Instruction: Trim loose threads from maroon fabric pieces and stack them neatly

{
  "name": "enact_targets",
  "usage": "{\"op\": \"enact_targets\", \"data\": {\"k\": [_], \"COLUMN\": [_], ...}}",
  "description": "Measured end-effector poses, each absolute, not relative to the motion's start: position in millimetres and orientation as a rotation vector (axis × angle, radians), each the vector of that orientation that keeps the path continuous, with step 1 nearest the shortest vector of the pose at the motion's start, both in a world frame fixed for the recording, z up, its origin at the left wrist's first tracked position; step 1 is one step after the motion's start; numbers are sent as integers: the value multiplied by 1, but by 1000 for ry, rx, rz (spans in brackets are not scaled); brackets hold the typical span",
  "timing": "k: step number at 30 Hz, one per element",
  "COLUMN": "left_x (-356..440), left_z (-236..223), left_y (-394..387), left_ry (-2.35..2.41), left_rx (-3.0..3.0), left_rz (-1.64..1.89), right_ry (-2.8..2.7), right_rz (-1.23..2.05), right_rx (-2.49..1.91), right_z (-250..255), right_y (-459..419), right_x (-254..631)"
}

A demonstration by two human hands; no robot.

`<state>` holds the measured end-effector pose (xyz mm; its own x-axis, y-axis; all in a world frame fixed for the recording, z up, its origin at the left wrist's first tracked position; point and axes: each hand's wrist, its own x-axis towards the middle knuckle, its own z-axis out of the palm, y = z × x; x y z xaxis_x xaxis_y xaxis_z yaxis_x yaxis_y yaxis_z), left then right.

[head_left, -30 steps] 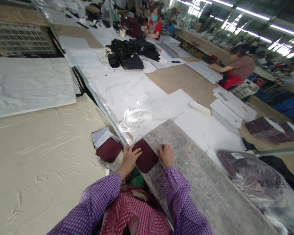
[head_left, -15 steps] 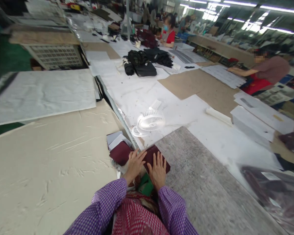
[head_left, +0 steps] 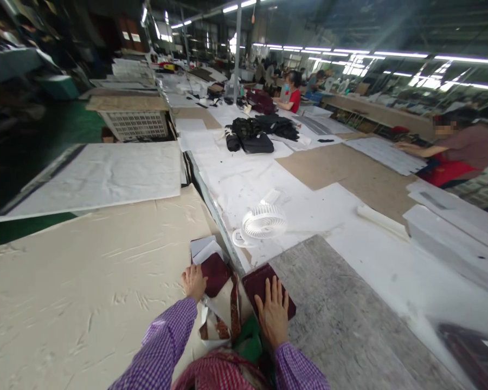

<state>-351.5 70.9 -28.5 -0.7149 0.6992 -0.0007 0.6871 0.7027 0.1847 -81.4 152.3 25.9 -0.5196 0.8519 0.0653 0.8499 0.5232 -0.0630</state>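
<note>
My right hand [head_left: 275, 310] lies flat, fingers stretched out, on a dark maroon panel [head_left: 255, 279] at the left corner of a grey mottled board [head_left: 333, 303]. To its left, my left hand [head_left: 194, 283] has its fingers bent around the left edge of another maroon panel [head_left: 216, 275]. That panel sits on the edge of the cream-covered table. White and grey pieces [head_left: 203, 248] stick out just behind it. Whether the maroon panels are single sheets or stacks I cannot tell.
A white fan [head_left: 264, 222] stands on the white-covered table beyond my hands. Cream sheeting [head_left: 85, 281] covers the table at left. Black folded goods [head_left: 250, 135] lie farther back. A person in a red apron [head_left: 451, 168] works at the right. A plastic-wrapped maroon bundle [head_left: 467, 346] lies at lower right.
My left hand has left the right-hand maroon panel and moved left to the other one's edge. My right hand stays on its panel. The view has tilted up.
</note>
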Motion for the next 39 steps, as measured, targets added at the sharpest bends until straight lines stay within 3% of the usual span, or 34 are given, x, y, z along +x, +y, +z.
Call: {"op": "enact_targets", "data": {"k": [39], "left_x": [-318], "left_z": [-19], "left_y": [82], "left_ry": [2876], "left_rx": [1129], "left_rz": [140], "right_ry": [-2638], "right_rz": [8], "right_rx": [-1462], "right_z": [27], "right_y": [151], "right_x": [-80]}}
